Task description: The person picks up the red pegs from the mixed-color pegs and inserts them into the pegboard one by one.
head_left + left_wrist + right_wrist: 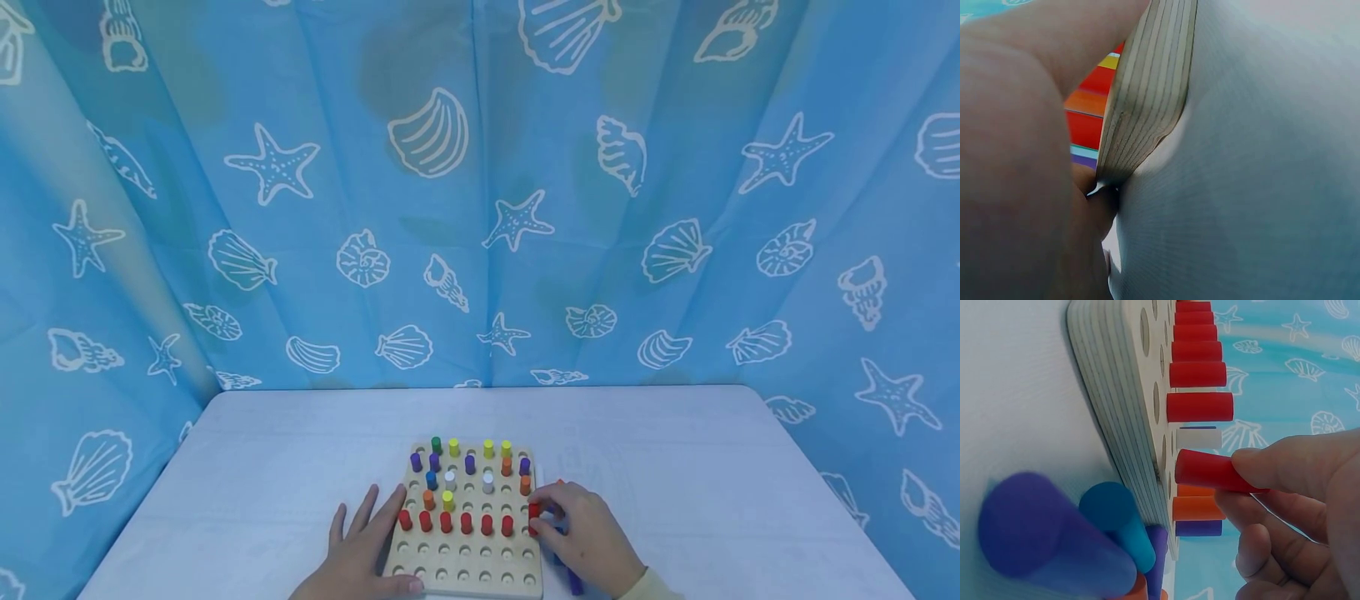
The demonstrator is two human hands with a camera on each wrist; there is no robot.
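Observation:
A wooden pegboard (pixel 465 593) with rows of round holes lies on the table, with coloured pegs standing in it. My right hand (pixel 588 533) pinches a red peg (pixel 1207 470) between thumb and fingers at the board's right edge. That peg is slightly tilted at the end of a row of several standing red pegs (pixel 466 523); whether its tip is inside a hole cannot be told. My left hand (pixel 356 550) lies at the board's left side, fingers spread and fairly straight, one fingertip touching the edge and the thumb at the front corner.
Loose pegs lie on the table right of the board, among them a purple one (pixel 1054 537) and a blue one (pixel 1116 515), partly under my right hand. Yellow, green, purple, white and orange pegs (pixel 506 467) stand in the far rows. A blue shell-patterned curtain (pixel 480 208) hangs behind the table.

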